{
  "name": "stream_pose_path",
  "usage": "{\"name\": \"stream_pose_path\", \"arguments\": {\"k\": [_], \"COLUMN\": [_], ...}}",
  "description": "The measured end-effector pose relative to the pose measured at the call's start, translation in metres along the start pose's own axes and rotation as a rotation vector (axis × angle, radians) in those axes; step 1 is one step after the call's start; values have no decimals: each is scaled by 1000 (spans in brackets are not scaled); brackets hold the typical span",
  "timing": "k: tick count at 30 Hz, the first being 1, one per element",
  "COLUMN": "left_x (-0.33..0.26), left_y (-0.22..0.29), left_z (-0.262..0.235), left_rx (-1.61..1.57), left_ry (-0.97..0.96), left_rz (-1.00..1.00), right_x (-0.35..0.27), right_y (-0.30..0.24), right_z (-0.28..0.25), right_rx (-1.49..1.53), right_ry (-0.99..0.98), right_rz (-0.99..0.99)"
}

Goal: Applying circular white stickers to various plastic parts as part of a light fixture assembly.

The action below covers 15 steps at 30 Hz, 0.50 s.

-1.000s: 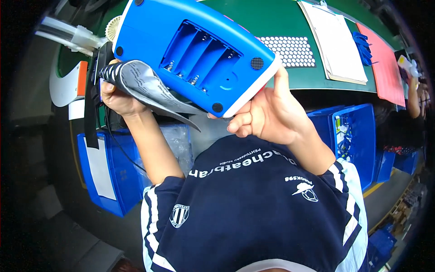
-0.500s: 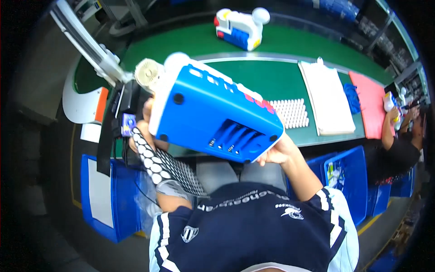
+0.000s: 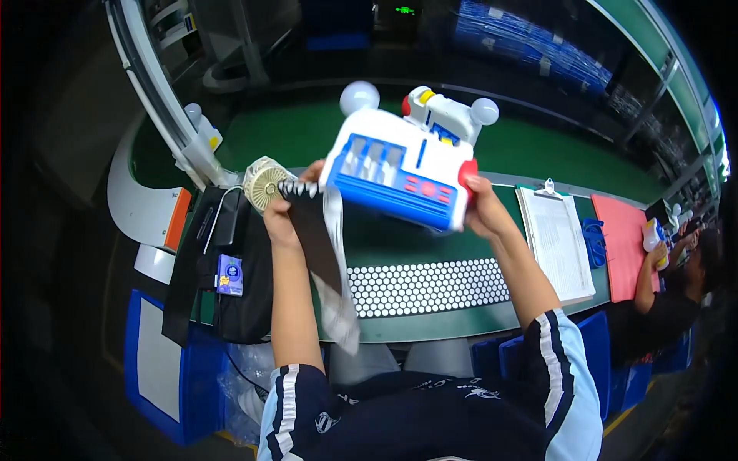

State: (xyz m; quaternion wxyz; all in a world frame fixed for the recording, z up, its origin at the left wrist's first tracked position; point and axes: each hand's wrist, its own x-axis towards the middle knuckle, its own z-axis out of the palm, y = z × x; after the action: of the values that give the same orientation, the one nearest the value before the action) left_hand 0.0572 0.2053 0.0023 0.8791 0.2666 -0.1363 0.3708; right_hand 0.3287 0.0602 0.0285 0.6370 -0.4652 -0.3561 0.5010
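A white and blue plastic electronic toy [image 3: 396, 173] with red buttons, a red knob and a round white ball on top is held up over the table, its button side now facing me. My right hand [image 3: 486, 211] is closed on its right end, by the red knob. My left hand [image 3: 283, 223] is closed, fingertips at the toy's left end, and it also pinches a dotted sticker strip [image 3: 315, 238]. The strip hangs dark side out, with a pale see-through end. A sheet of round white stickers [image 3: 427, 288] lies flat on the green table [image 3: 384, 329] below.
A similar toy [image 3: 450, 115] stands beyond; another [image 3: 204, 127] is at far left. Beside my left hand are a small fan [image 3: 265, 184] and a purple packet [image 3: 230, 275]. Rightward lie a clipboard [image 3: 557, 246], blue glasses [image 3: 594, 242] and a red mat [image 3: 623, 246]. A co-worker [image 3: 661, 307] sits at right.
The toy has been lifted away from me and turned, from its blue underside with an open battery compartment to its button side. The strip has swung forward with my left hand.
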Motion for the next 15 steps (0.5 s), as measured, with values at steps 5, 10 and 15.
{"name": "stream_pose_path", "arguments": {"k": [5,10,15], "left_x": [-26,-52,-73], "left_y": [16,-40,-53], "left_z": [-57,-28,-24], "left_rx": [-18,-244,-340], "left_ry": [327,439,429], "left_rz": [53,-90,-134], "right_x": [108,209,217], "right_y": [17,75,75], "right_z": [46,38,25], "right_rx": [-983,-1135,-1140], "right_ry": [350,548,513], "right_rz": [-404,-520,-230]}}
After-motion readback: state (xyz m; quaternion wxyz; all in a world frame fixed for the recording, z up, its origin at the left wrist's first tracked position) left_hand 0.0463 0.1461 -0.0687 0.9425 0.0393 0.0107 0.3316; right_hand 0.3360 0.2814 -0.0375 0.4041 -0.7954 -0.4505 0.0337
